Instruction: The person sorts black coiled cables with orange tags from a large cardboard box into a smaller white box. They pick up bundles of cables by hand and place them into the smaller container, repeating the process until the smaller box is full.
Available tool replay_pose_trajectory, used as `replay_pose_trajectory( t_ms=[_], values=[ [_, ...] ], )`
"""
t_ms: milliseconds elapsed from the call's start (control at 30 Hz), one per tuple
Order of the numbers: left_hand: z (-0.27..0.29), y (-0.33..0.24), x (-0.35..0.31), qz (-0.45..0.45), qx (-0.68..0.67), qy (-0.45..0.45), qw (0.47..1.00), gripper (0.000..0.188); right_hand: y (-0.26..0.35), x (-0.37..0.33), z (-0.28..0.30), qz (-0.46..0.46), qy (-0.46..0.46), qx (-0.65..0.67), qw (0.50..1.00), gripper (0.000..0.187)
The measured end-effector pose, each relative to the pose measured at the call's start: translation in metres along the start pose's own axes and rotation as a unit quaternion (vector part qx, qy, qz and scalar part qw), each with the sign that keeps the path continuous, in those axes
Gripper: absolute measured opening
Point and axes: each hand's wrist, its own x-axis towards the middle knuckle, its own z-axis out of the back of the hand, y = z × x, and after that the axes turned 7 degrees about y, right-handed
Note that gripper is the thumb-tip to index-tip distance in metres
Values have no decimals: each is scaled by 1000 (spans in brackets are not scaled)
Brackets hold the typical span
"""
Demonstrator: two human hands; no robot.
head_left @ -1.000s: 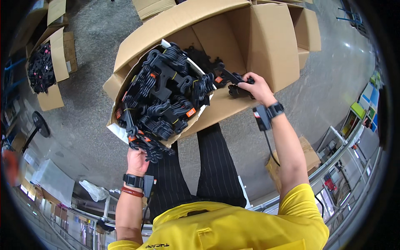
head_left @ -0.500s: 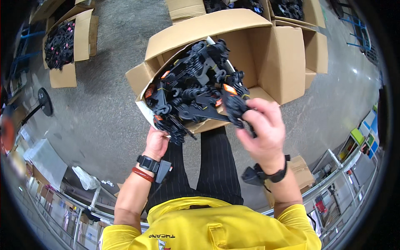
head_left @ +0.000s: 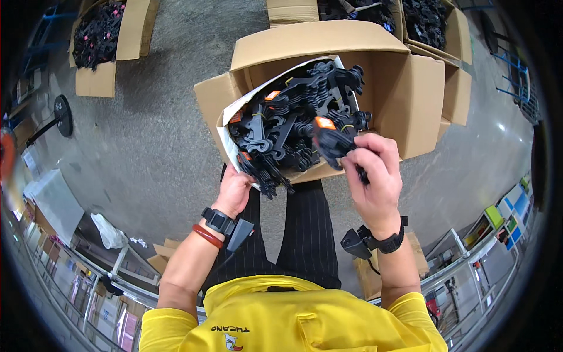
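My right hand [head_left: 378, 179] is closed on a bundle of black plastic hangers [head_left: 334, 144] with an orange tag, raised over the near right side of a white box [head_left: 227, 136]. My left hand [head_left: 234, 190] grips that box's near left edge, its fingers partly hidden beneath the rim. Inside lies a heap of similar hanger bundles [head_left: 281, 117], tied with yellow bands, some with orange tags. A few hang over the near edge by my left hand. The white box sits tilted in the left part of a large open cardboard box [head_left: 390, 94].
Further cartons holding dark items stand behind, including one carton [head_left: 448, 32] at the far right and another [head_left: 135, 29] at the far left. A black round-based stand [head_left: 63, 115] is on the grey floor at left. Metal rails [head_left: 451, 258] run behind me on both sides.
The whole view has shifted, so the boxes appear farther right. My right hand, still holding the hanger bundle, has come slightly left relative to the white box. My left hand keeps its grip.
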Motion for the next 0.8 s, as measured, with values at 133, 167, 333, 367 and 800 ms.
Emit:
replay_pose_trajectory(
  t_ms=[133,167,333,367,800],
  values=[
    [0,-2,0,11,23,28,999,57,14,19,-9,208,39,-2,977,25],
    [-2,1,1,19,11,28,999,59,19,25,-12,242,66,-12,968,26],
    [-8,-2,-14,22,46,44,998,59,19,43,-41,241,205,-90,944,18],
    [-15,-4,-16,6,47,46,998,59,13,43,-47,246,197,-110,943,18],
    [-13,-1,-20,64,75,74,992,52,27,42,-56,209,217,-108,947,12]
  ],
)
